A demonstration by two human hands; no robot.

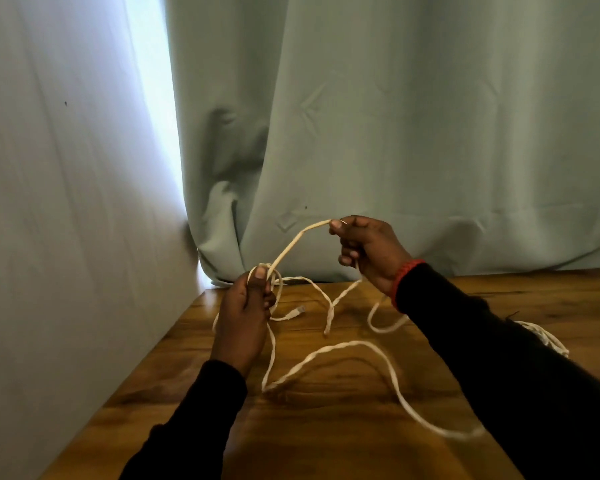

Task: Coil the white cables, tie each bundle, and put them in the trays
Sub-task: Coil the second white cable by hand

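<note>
A long white cable (357,348) trails in loose loops over the wooden table (326,427). My left hand (246,317) grips a small coil of it above the table, thumb on top. My right hand (368,251), higher and to the right, pinches a stretch of the same cable, which runs taut down to the left hand. A plug end (298,310) dangles just right of my left hand. A further bunch of white cable (548,337) lies behind my right sleeve. No tray is in view.
A pale green curtain (395,133) hangs along the table's far edge. A white wall (66,237) borders the table's left side. A red band (404,282) sits on my right wrist.
</note>
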